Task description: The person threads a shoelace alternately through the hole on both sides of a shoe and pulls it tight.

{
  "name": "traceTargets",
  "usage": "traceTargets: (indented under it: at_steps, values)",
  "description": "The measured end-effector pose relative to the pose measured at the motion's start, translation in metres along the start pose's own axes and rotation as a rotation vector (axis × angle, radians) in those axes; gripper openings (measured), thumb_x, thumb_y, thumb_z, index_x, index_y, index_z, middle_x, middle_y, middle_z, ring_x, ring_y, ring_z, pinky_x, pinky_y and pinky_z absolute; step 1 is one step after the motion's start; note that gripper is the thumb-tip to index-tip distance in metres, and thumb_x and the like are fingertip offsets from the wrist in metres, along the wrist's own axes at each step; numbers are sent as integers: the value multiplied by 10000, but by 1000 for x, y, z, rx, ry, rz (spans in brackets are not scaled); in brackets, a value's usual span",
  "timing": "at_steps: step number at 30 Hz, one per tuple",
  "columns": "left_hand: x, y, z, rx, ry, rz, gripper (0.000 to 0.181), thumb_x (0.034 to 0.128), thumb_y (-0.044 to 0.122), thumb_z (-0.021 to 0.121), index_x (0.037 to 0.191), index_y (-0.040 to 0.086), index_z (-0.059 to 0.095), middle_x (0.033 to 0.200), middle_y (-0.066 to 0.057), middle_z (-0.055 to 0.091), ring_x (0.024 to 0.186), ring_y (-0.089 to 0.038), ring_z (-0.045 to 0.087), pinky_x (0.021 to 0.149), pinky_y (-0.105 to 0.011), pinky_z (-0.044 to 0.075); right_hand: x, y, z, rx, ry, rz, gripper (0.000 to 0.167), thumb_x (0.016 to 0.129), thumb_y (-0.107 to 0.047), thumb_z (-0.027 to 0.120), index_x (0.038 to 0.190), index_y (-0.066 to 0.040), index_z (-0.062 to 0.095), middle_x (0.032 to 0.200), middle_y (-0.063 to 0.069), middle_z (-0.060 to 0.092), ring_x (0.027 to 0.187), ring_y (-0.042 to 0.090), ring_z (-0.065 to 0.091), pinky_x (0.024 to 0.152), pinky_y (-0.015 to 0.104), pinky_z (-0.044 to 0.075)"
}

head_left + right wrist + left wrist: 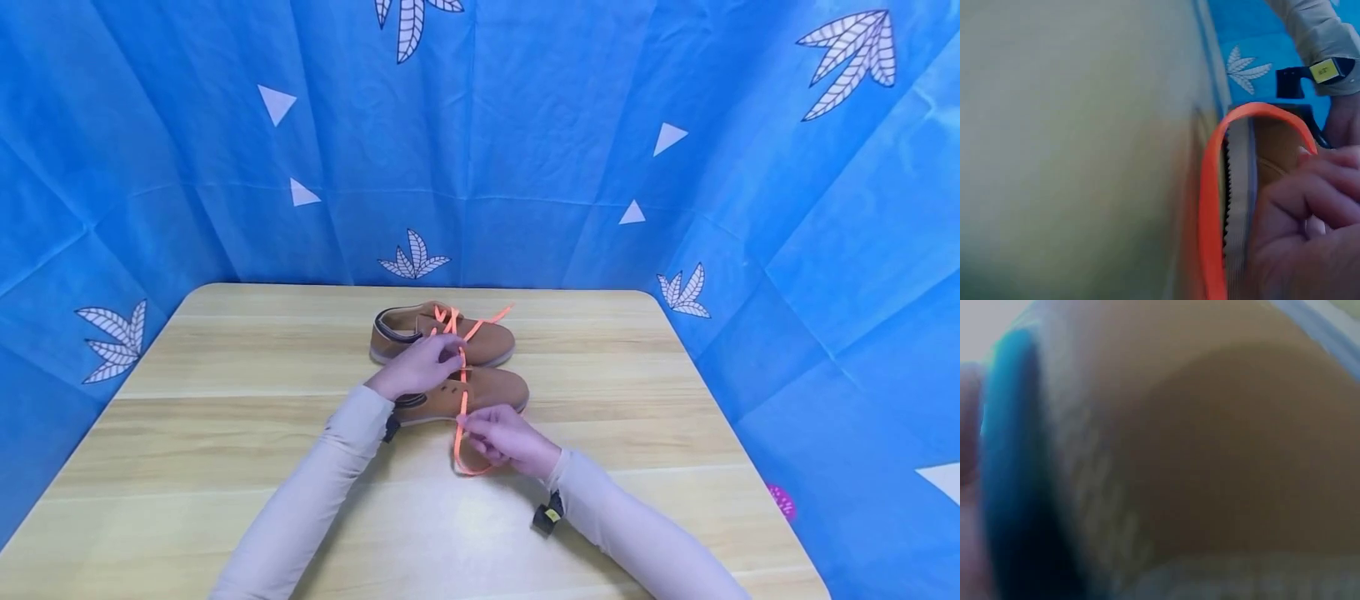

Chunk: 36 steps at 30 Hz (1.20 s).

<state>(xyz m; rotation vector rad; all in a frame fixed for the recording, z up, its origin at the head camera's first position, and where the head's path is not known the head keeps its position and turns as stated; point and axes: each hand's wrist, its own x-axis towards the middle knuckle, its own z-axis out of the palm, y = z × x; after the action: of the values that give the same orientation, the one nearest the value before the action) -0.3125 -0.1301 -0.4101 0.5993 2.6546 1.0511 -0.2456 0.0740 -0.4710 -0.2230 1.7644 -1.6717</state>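
Observation:
Two brown shoes lie side by side on the table, toes to the right in the head view. The near shoe has an orange shoelace running across it. Over this shoe my left hand pinches the lace between thumb and fingers. Beside its near edge, my right hand pinches the lace lower down, and a loop hangs towards the table. The right wrist view shows the orange loop close up, passing to the right fingertips. Behind stands the far shoe, its orange laces loose on top.
The shoes rest on a light wood table. A blue curtain with leaf and triangle prints hangs behind and along both sides. A black strap camera sits at the right wrist. Brown blur fills most of the left wrist view.

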Motion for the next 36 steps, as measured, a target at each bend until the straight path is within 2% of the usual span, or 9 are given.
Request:
traceTargets:
  at_steps: [4, 8, 14, 16, 19, 23, 28, 32, 36]
  values:
    - [-17, -2, -2, 76, 18, 58, 458, 1047, 335, 598, 1409, 55, 590, 1317, -101, 696, 1243, -264, 649, 1073, -477, 512, -7, 4, 0, -158, -57, -15, 247, 1014, -231, 647, 963, 1, 719, 539, -94, 421, 437, 50, 300, 431, 208, 256]
    - [-28, -8, 4, 188, 62, 133, 493, 1020, 423, 631, 1371, 77, 626, 1329, -87, 699, 1266, -273, 651, 1092, -468, 506, -15, 4, 2, -264, -97, -70, 331, 1017, -215, 646, 897, 93, 661, 549, -105, 414, 477, 46, 326, 474, 200, 290]
    - [-30, -16, 14, 258, 132, 159, 475, 1019, 464, 619, 1329, 106, 658, 1297, -78, 715, 1242, -280, 663, 1086, -469, 504, -32, -1, 7, -458, -185, -221, 297, 1018, -170, 631, 816, 26, 723, 639, 103, 581, 543, -1, 387, 541, 161, 327]
    - [-31, -16, 13, 255, 132, 152, 488, 1016, 462, 625, 1337, 96, 655, 1307, -86, 712, 1249, -287, 660, 1093, -474, 498, -40, -2, 9, -516, -215, -271, 301, 1015, -183, 642, 792, 0, 728, 678, 111, 610, 579, -22, 423, 583, 151, 363]
    - [-31, -15, 13, 253, 139, 158, 473, 1011, 453, 638, 1322, 97, 666, 1286, -76, 722, 1226, -277, 672, 1077, -464, 511, -51, -3, 10, -582, -261, -330, 283, 1007, -196, 659, 797, -23, 739, 711, -7, 597, 666, -38, 471, 671, 141, 413]
    - [-32, -14, 13, 251, 146, 156, 446, 1009, 440, 645, 1310, 113, 670, 1263, -51, 730, 1201, -256, 682, 1055, -449, 526, -64, -6, 11, -608, -360, -368, 291, 1020, -217, 647, 829, -21, 749, 731, 38, 629, 713, -57, 495, 690, 128, 441]
    - [-32, -14, 13, 267, 148, 143, 440, 1007, 444, 644, 1306, 122, 675, 1257, -38, 736, 1196, -270, 686, 1056, -474, 515, -71, -8, 15, -609, -464, -363, 303, 1038, -233, 622, 859, -31, 759, 779, 106, 683, 692, -96, 506, 640, 124, 467]
    - [-32, -14, 13, 272, 138, 133, 451, 1009, 442, 645, 1318, 114, 671, 1272, -48, 734, 1208, -287, 683, 1066, -483, 510, -72, -5, 16, -586, -521, -304, 304, 1035, -220, 624, 839, -26, 752, 680, 143, 614, 584, -95, 414, 545, 110, 364]
    - [-33, -14, 12, 254, 119, 116, 481, 1008, 444, 646, 1345, 101, 652, 1300, -59, 719, 1234, -290, 670, 1076, -481, 514, -69, 3, 14, -563, -539, -223, 321, 1032, -203, 626, 814, -3, 749, 624, 197, 611, 540, -77, 361, 542, 105, 305]
